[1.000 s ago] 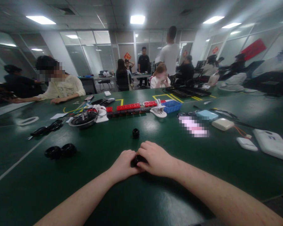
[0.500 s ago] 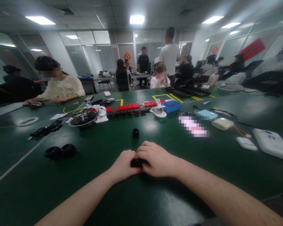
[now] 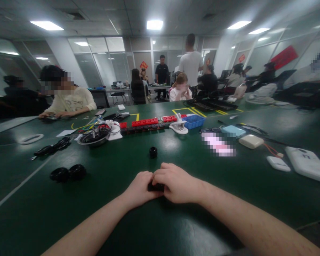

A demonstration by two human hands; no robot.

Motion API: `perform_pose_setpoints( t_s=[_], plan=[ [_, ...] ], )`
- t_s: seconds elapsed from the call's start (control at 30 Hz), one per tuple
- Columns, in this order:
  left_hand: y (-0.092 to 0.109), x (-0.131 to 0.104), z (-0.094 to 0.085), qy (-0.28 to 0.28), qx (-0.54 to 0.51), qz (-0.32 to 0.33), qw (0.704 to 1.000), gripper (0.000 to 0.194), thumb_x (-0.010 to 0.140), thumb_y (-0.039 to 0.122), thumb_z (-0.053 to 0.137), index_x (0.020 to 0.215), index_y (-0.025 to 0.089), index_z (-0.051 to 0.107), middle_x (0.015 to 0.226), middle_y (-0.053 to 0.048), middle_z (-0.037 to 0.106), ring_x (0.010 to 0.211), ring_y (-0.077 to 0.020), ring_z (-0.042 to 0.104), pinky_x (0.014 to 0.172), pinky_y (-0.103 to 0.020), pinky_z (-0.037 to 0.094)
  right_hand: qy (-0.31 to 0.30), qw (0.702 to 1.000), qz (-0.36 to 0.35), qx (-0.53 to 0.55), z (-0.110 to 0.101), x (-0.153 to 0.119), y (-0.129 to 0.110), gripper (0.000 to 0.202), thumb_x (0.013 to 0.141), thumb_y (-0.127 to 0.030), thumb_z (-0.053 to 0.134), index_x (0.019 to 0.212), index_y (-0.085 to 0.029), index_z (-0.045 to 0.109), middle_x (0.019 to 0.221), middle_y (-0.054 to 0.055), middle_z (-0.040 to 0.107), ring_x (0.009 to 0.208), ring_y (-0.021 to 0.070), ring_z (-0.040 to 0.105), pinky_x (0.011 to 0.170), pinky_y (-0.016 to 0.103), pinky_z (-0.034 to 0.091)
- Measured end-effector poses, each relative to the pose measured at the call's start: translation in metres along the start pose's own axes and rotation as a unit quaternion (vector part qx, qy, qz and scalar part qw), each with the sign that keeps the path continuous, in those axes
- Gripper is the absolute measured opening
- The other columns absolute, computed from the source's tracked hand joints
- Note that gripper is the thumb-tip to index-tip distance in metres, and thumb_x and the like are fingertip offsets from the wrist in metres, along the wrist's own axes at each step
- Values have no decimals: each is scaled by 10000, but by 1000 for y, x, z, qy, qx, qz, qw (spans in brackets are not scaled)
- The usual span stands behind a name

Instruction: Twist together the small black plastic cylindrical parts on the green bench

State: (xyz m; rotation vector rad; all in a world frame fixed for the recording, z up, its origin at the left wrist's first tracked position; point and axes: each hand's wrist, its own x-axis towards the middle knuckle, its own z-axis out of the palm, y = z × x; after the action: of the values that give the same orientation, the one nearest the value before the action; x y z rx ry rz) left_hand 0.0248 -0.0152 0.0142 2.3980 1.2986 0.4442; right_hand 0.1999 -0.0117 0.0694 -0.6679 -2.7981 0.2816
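Observation:
Both hands meet around a small black object (image 3: 156, 187) low over the green table, near the middle of the view. My left hand (image 3: 140, 188) grips its left side, thumb below it. My right hand (image 3: 174, 182) closes on it from the right and above, fingers curled over it. Much of the object is covered by the fingers. Just beyond the hands a small black ring-shaped coil (image 3: 153, 152) lies on the table. Off to the left, two larger black coils (image 3: 59, 174) (image 3: 78, 171) sit side by side.
Across the green table (image 3: 117, 227) lie a metal bowl of cables (image 3: 94, 138), red blocks in a row (image 3: 145, 122), a blue basket (image 3: 194, 122) and a white clip stand (image 3: 179, 128). White devices (image 3: 308, 163) are at the right. A person (image 3: 72, 99) sits far left.
The fingers of my right hand have shifted slightly over the black object; both hands stay in about the same place. The person at the left has moved their hands a little.

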Motion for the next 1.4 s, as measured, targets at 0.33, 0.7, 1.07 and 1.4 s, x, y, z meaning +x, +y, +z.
perform_pose_setpoints(
  t_s=[0.33,0.7,1.07,1.4],
  plan=[
    [-3,1,5,1,29,-7,1000,191,691,355,621,739,179,563,731,8,563,716,-182,509,674,-280,372,23,999,-37,-15,6,0,2,158,673,-124,491,651,-162,642,873,17,633,743,165,399,676,305,311],
    [-3,0,2,1,-12,-2,1000,196,703,350,615,802,186,571,817,-7,594,783,-193,537,740,-299,385,23,998,-26,-59,5,-2,2,188,669,-234,530,651,-153,698,1112,73,550,941,218,435,844,366,334],
    [-7,-1,1,-2,18,-11,1000,317,689,479,617,774,179,564,768,-10,561,740,-190,517,677,-292,382,44,993,50,-93,3,0,15,417,845,-429,423,665,-163,690,965,81,601,953,216,475,969,451,252],
    [-3,0,-1,-17,13,-2,1000,311,702,490,599,729,183,559,739,7,560,722,-180,517,652,-275,365,38,993,44,-106,11,1,19,553,810,-604,365,792,-118,629,830,88,578,820,203,481,846,395,339]
  ],
)
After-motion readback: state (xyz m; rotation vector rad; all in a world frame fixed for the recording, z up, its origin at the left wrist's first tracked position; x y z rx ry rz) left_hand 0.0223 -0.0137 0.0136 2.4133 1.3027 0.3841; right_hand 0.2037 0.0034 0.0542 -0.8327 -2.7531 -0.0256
